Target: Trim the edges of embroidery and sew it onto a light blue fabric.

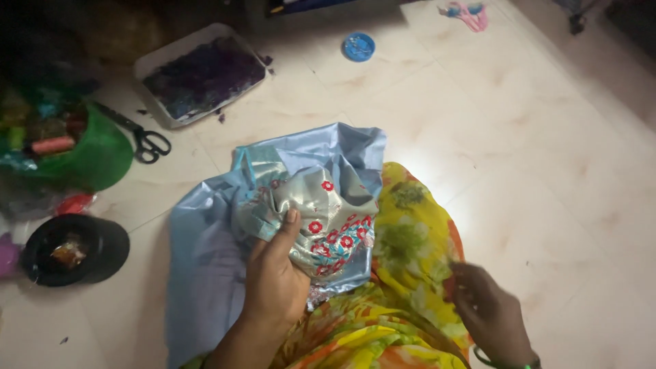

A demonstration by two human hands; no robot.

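A light blue satin cloth [205, 239] with a silvery patch embroidered with red flowers [335, 229] lies bunched on the floor and over my lap. My left hand [273, 273] grips the embroidered part, thumb on top of the fold. My right hand [488, 311] rests to the right on my yellow and orange flowered garment [410, 239], its fingers pinched together; whether something small is held between them cannot be made out. A green bangle shows at that wrist.
Black-handled scissors [140, 137] lie at the left beside a green basket of thread spools [75, 147]. A white tray of dark purple scraps [201, 75] sits behind. A black round lid and bowl [72, 249], a blue round tin [359, 46] and pink scissors [468, 14] are on the tiles.
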